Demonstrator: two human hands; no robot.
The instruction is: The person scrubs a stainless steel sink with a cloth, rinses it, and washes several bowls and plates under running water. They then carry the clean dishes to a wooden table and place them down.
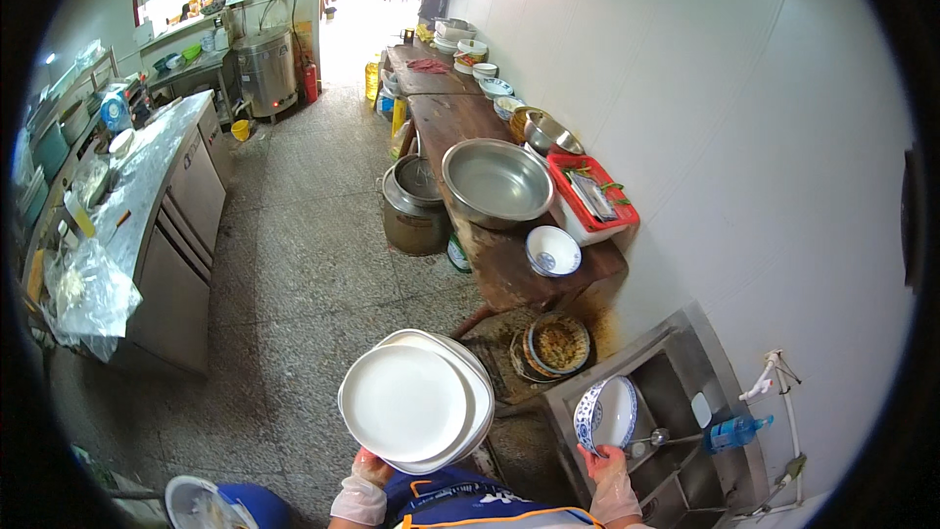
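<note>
In front of my apron, my left hand (369, 472) in a clear plastic glove grips a stack of white plates (405, 402) by its near edge. The top plate is round and bare; wider plates show beneath it. Over the near-left rim of the steel sink (664, 375), my gloved right hand (606, 464) holds a blue-and-white patterned bowl (606, 415) by its lower edge. That bowl is tilted on its side, its inside facing right. My left fingers are mostly hidden under the plates.
A wooden table (470, 117) along the wall bears a large steel basin (498, 180), a patterned bowl (553, 251) and a red basket (624, 214). Below its near end stands a bucket of food waste (559, 344). A blue bottle (734, 433) lies across the sink. Left runs a steel counter (158, 184).
</note>
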